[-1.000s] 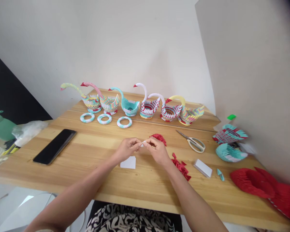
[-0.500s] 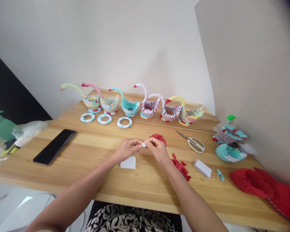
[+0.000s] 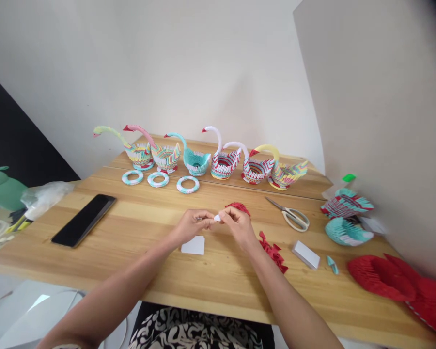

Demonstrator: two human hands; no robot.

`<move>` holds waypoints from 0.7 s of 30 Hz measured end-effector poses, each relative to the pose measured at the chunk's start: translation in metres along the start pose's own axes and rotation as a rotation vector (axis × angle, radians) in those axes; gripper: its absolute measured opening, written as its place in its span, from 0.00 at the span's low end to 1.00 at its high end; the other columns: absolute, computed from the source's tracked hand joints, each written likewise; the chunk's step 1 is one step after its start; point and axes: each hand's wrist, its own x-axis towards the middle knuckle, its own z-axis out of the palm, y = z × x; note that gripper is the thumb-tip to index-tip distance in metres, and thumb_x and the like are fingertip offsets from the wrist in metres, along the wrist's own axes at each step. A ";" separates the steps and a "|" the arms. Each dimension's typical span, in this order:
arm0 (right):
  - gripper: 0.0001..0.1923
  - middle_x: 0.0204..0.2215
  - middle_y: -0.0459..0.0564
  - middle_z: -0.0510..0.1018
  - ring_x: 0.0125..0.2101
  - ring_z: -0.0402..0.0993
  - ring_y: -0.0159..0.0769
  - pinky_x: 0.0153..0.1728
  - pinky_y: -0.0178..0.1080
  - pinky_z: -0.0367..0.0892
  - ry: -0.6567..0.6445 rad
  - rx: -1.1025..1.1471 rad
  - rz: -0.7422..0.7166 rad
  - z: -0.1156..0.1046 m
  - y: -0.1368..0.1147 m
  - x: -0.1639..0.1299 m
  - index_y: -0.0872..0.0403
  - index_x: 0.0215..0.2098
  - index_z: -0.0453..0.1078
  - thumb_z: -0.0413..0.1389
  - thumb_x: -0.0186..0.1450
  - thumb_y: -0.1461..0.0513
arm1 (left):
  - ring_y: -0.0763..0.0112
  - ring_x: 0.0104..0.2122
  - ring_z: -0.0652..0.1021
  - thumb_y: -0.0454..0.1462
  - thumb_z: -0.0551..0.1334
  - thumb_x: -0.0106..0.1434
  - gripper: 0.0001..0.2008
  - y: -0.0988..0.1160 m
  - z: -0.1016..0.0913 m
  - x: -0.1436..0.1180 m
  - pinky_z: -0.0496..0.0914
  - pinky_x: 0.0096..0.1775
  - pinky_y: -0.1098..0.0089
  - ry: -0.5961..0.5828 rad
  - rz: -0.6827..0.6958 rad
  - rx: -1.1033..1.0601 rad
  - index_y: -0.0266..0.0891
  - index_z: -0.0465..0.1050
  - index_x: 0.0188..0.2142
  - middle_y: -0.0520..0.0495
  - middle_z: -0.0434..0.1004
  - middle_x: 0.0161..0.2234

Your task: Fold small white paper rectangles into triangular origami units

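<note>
Above the middle of the wooden table [image 3: 218, 286], the left hand [image 3: 191, 225] and the right hand [image 3: 238, 225] meet fingertip to fingertip, both pinched shut on a small white folded paper piece [image 3: 217, 218] held just clear of the tabletop. The piece is tiny, pointed and creased; no print shows on it. Directly beneath the left hand lies a flat white paper slip [image 3: 193, 245], blank and rectangular. Just beyond the right hand sits a red paper heap [image 3: 239, 207] of folded triangles, and a second scatter of red folded pieces [image 3: 273, 252] lies beside the right wrist.

No brand, label or writing can be read anywhere. The black phone [image 3: 83, 220] to the left is glossy, with its screen dark. Along the far edge stands a row of paper swans [image 3: 203, 157], built of many small interlocked folded units, ribbed and scaly in texture, with long curved necks in green, pink, teal, white and yellow. In front of them lie three paper rings [image 3: 159, 179], round and banded in teal and white. To the right are pale-handled scissors [image 3: 292, 215] with metal blades, a white paper stack [image 3: 305, 254], a single teal folded piece [image 3: 332, 264], two half-built teal and red paper bowls [image 3: 347, 218], and a large red modular paper form [image 3: 399, 286]. The table is smooth, light plank wood with visible grain.
</note>
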 end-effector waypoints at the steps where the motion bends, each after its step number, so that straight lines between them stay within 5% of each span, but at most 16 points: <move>1: 0.13 0.22 0.43 0.69 0.25 0.64 0.31 0.29 0.33 0.59 -0.001 -0.007 -0.003 0.000 -0.001 0.000 0.55 0.24 0.67 0.54 0.62 0.55 | 0.75 0.25 0.69 0.40 0.61 0.56 0.10 0.000 0.000 0.000 0.63 0.30 0.74 0.003 -0.002 0.002 0.34 0.73 0.25 0.51 0.72 0.22; 13: 0.13 0.21 0.44 0.69 0.23 0.62 0.30 0.25 0.33 0.57 0.017 -0.105 -0.025 0.004 -0.006 -0.004 0.54 0.24 0.68 0.54 0.62 0.55 | 0.77 0.22 0.66 0.44 0.58 0.61 0.15 -0.010 0.009 -0.002 0.59 0.26 0.75 0.130 0.084 0.208 0.35 0.71 0.24 0.53 0.69 0.20; 21: 0.15 0.17 0.42 0.66 0.21 0.63 0.30 0.27 0.35 0.62 0.079 0.131 0.089 0.001 0.002 0.001 0.54 0.21 0.64 0.56 0.61 0.54 | 0.70 0.30 0.71 0.39 0.58 0.64 0.11 -0.009 0.002 -0.005 0.61 0.36 0.68 0.270 0.581 0.674 0.37 0.72 0.28 0.47 0.75 0.26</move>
